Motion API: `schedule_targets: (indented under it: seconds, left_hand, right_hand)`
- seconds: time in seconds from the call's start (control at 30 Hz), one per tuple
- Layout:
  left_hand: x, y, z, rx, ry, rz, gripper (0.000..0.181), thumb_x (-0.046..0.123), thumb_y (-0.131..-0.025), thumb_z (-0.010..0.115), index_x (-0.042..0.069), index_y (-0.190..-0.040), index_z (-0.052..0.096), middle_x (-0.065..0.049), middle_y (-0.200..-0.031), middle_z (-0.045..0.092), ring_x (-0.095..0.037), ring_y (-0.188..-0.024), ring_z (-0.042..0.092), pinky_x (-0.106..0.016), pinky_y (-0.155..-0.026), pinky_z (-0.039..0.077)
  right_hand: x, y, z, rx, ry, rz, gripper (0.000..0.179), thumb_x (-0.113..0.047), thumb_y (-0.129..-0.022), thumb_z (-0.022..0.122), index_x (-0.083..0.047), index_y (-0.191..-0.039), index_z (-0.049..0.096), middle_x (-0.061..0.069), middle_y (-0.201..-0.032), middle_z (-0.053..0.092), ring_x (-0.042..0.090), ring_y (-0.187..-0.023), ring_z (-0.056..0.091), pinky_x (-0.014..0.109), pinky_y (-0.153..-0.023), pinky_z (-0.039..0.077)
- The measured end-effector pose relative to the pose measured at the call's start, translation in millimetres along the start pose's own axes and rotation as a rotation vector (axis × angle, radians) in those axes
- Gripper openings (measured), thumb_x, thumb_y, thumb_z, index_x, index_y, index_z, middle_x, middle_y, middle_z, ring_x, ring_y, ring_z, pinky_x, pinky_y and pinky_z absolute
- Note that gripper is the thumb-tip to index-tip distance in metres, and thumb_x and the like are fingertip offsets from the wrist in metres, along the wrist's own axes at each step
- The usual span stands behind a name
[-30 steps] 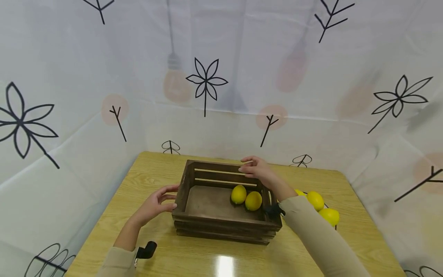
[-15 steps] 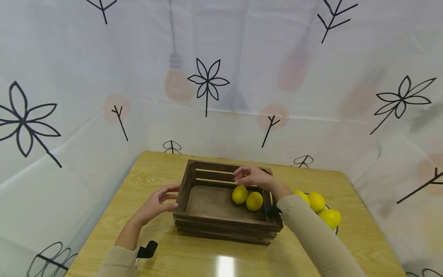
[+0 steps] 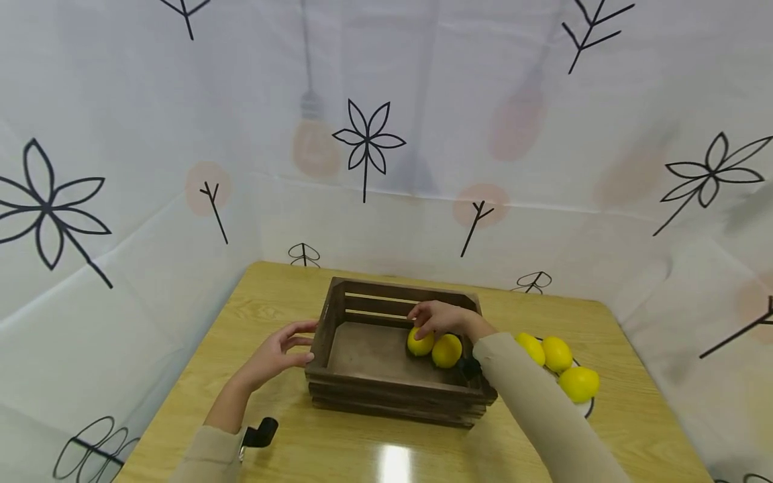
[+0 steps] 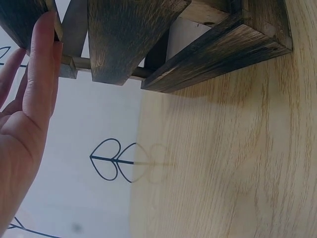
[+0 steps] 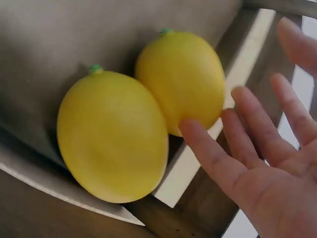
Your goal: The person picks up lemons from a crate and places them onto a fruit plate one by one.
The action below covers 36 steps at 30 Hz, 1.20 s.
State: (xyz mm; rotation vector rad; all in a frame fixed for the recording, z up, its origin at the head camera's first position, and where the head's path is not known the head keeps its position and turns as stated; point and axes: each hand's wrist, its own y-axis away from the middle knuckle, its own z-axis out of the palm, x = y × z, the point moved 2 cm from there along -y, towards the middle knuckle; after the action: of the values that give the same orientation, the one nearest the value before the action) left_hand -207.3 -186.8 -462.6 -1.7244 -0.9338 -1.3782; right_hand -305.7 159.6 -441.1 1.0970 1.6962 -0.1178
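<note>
A dark brown slatted wooden crate (image 3: 392,401) stands on the table, with two yellow lemons side by side in its right part: a left lemon (image 3: 421,343) and a right lemon (image 3: 447,351). My right hand (image 3: 443,316) reaches over the crate's right end, just above the left lemon. In the right wrist view its fingers (image 5: 210,153) are spread and loosely bent; one fingertip overlaps the farther lemon (image 5: 183,79), and contact is unclear. My left hand (image 3: 279,354) rests against the crate's left end, its fingers fairly straight along the slats (image 4: 124,34) in the left wrist view.
Right of the crate is a white plate with a dark rim (image 3: 589,408), partly behind the right sleeve (image 3: 531,396). Several lemons (image 3: 557,354) lie on it. A patterned cloth (image 3: 386,221) hangs behind the wooden table (image 3: 338,443).
My right hand has come down from above the crate's back rim to the left lemon. The left hand stays at the crate's left end. The head view has shifted slightly.
</note>
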Motion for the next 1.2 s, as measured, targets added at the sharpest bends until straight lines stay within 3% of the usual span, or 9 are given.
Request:
schedule_targets:
  seconds: [0.13, 0.3, 0.47, 0.63, 0.73, 0.9, 1.2]
  left_hand:
    - [0.0, -0.8, -0.9, 0.001, 0.0, -0.003, 0.058, 0.009, -0.088, 0.065, 0.007, -0.14, 0.039, -0.018, -0.141, 0.034, -0.04, -0.121, 0.039, -0.041, -0.08, 0.05]
    - [-0.7, -0.8, -1.7, 0.004, -0.006, -0.01, 0.059, 0.01, -0.088, 0.066, 0.007, -0.14, 0.039, -0.017, -0.141, 0.034, -0.04, -0.121, 0.039, -0.041, -0.08, 0.05]
    - [-0.3, -2.2, -1.1, 0.006, -0.001, -0.004, 0.059, 0.01, -0.087, 0.066, 0.008, -0.14, 0.04, -0.017, -0.141, 0.034, -0.041, -0.121, 0.039, -0.041, -0.08, 0.05]
    - [0.7, -5.9, 1.2, -0.005, 0.005, 0.009, 0.058, 0.01, -0.088, 0.066, 0.008, -0.14, 0.04, -0.017, -0.141, 0.035, -0.04, -0.12, 0.04, -0.041, -0.08, 0.05]
    - [0.8, -6.8, 2.0, -0.012, 0.01, 0.01, 0.058, 0.01, -0.088, 0.065, 0.008, -0.14, 0.04, -0.017, -0.141, 0.034, -0.039, -0.121, 0.04, -0.041, -0.08, 0.05]
    - [0.5, -5.3, 1.3, -0.011, 0.008, 0.001, 0.059, 0.01, -0.088, 0.065, 0.008, -0.14, 0.039, -0.017, -0.141, 0.034, -0.039, -0.121, 0.04, -0.041, -0.08, 0.05]
    - [0.3, -2.4, -1.0, 0.0, 0.013, -0.008, 0.06, 0.011, -0.088, 0.066, 0.008, -0.141, 0.038, -0.017, -0.141, 0.034, -0.039, -0.121, 0.039, -0.041, -0.08, 0.05]
  right_hand:
    - [-2, -6.4, 4, -0.043, 0.111, -0.041, 0.048, 0.01, -0.078, 0.066, 0.004, -0.123, 0.05, 0.022, -0.13, 0.046, 0.037, -0.123, 0.04, 0.041, -0.084, 0.047]
    - [-7, -17.1, 13, -0.091, 0.239, -0.115, 0.046, 0.013, -0.078, 0.065, 0.002, -0.121, 0.053, 0.02, -0.124, 0.051, 0.037, -0.119, 0.044, 0.042, -0.089, 0.044]
    - [-8, -28.2, 24, -0.112, 0.341, -0.069, 0.051, 0.004, -0.079, 0.071, -0.001, -0.125, 0.052, 0.017, -0.124, 0.051, 0.033, -0.114, 0.048, 0.042, -0.088, 0.045]
    - [-6, -35.7, 37, -0.169, 0.288, 0.025, 0.055, 0.002, -0.079, 0.071, -0.007, -0.129, 0.05, 0.016, -0.13, 0.047, 0.028, -0.109, 0.051, 0.041, -0.081, 0.049]
    - [-5, -37.9, 41, -0.171, 0.251, 0.073, 0.057, 0.002, -0.078, 0.072, -0.009, -0.129, 0.051, 0.014, -0.128, 0.048, 0.022, -0.097, 0.055, 0.042, -0.075, 0.051]
    - [-4, -39.0, 42, -0.182, 0.229, 0.093, 0.058, 0.003, -0.075, 0.074, -0.01, -0.125, 0.049, 0.01, -0.118, 0.05, 0.02, -0.082, 0.057, 0.042, -0.07, 0.052]
    - [-20, -40.5, 29, -0.108, 0.179, -0.059, 0.056, -0.002, -0.075, 0.075, -0.01, -0.123, 0.047, 0.013, -0.111, 0.049, 0.023, -0.087, 0.057, 0.048, -0.077, 0.051]
